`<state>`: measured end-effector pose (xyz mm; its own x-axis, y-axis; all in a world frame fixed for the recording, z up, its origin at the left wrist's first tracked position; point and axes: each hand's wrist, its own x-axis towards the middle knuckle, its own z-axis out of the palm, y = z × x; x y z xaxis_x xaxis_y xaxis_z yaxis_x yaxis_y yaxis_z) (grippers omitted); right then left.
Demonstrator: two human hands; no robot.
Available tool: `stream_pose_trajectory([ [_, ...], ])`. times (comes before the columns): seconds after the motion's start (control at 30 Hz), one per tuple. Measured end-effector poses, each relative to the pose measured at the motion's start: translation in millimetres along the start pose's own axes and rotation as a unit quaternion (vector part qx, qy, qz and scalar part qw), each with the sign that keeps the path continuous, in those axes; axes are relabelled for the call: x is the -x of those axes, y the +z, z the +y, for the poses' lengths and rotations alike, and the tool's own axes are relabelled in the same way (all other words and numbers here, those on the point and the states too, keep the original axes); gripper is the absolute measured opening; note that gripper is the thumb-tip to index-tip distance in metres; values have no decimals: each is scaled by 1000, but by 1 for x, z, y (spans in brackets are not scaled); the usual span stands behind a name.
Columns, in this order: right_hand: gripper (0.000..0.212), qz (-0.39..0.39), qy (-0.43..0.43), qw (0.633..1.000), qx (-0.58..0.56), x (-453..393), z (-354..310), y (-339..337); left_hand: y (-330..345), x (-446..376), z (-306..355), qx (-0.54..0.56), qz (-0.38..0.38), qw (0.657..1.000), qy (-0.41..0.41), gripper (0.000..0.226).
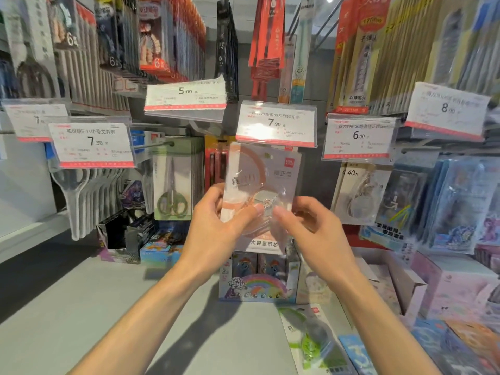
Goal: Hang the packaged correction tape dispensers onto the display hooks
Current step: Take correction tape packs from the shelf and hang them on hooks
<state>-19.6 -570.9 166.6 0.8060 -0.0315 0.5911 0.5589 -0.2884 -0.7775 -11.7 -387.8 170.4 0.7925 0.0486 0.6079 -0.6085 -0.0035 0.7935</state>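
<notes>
correction tape pack (259, 190) is held up in front of the shelf wall, right under the 7.90 price tag (276, 124). the left hand (216, 212) pinches its left side and the right hand (308, 220) pinches its right side. another green pack (308, 336) lies flat on the shelf (108, 307) below.

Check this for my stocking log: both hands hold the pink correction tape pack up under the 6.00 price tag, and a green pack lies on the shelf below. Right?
Not quite. In the head view the left hand and right hand hold the pink correction tape pack under the 7.90 price tag, not the 6.00 one. The green pack does lie on the shelf.
</notes>
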Motion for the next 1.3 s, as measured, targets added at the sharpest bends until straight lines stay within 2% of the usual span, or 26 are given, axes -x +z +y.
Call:
stream_pose_trajectory([
  [0.07, 25, -11, -3, 1000, -24, 0, 1, -3, 2, 0, 1, -15, -14, 1000, 12, 31],
  [0.23, 35, 14, 4, 995, -95, 4, 11, -13, -10, -11, 25, -21, 7, 996, 81, 37],
  [0.33, 24, 46, -2, 995, -83, 2, 15, -14, -11, -19, 47, -12, 5, 993, 118, 28],
  [0.47, 13, 51, -22, 995, -76, -5, 13, -12, -7, -28, 74, 71, -14, 992, 107, 15],
  [0.67, 21, 67, -52, 994, -74, -19, 0, -7, -4, -33, 92, 121, -15, 989, 81, 14],
  [1.03, 33, 106, -5, 993, -60, -35, 3, 4, -5, -42, 87, 88, -1, 994, 60, 22],
  [1.23, 29, 121, 21, 992, 22, -57, 16, 16, -10, -45, 71, 28, -9, 997, 71, 14],
  [1.3, 39, 107, 30, 992, 52, -61, 23, 23, -11, -46, 67, 3, -20, 996, 86, 17],
])
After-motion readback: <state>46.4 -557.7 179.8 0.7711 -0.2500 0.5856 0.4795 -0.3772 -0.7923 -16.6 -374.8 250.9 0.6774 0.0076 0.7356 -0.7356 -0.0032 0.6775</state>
